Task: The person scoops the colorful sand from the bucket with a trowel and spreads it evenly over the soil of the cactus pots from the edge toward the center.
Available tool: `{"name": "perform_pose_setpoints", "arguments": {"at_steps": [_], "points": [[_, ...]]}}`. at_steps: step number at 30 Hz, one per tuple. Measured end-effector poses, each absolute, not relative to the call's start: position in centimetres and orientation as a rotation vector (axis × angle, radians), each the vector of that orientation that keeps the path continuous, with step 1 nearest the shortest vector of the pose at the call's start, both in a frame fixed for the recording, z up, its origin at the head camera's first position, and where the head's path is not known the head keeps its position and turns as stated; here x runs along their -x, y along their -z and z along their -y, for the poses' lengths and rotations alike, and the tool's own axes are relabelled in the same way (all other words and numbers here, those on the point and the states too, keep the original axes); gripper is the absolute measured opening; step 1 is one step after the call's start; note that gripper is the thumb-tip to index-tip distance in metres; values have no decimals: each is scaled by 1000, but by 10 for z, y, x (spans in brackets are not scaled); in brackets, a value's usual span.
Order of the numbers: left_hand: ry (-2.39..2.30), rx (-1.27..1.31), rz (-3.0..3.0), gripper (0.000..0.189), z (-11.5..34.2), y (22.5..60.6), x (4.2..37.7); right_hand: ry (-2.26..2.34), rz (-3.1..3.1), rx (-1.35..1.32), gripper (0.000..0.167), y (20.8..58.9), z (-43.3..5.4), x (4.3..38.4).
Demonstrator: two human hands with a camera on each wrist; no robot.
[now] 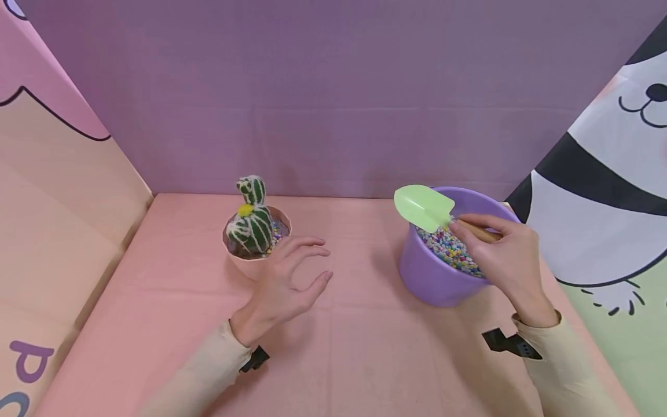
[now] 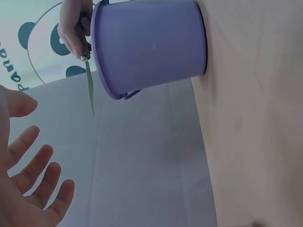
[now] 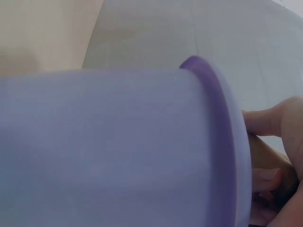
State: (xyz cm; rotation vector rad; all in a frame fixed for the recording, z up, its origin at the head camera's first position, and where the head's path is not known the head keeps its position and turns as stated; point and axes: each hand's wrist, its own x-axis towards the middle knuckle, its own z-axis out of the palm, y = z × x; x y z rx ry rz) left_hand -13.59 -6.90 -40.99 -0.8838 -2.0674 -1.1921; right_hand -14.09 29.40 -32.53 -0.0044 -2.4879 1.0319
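My right hand (image 1: 502,255) grips the wooden handle (image 1: 478,231) of a small trowel with a light green blade (image 1: 423,207). The blade points left over the rim of a purple bucket (image 1: 443,284), which holds many small multicoloured pellets (image 1: 449,249). In the right wrist view the bucket wall (image 3: 109,146) hides part of that hand. My left hand (image 1: 286,284) hovers with spread, slightly bent fingers and holds nothing. It overlaps the right edge of a pink pot (image 1: 245,265) holding a green knitted cactus (image 1: 255,229) with a yellow flower. Some coloured pellets (image 1: 276,234) lie inside the pot.
A pink cloth (image 1: 354,341) covers the table. Behind it rises a purple backdrop (image 1: 333,116). Printed panels stand at both sides, the right one with a panda (image 1: 615,174). The bucket stands at the right, the pot at the left.
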Motion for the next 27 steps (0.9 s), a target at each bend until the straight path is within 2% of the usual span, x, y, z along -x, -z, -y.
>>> {"name": "perform_pose_setpoints", "arguments": {"at_steps": [16,27], "points": [[1144,943,2271,35,36,414,138,-956,2549,99,36,330,-323,134],[1200,919,2400,46,4,413,146,-921,2591,150,40,332,-335,134]]}}
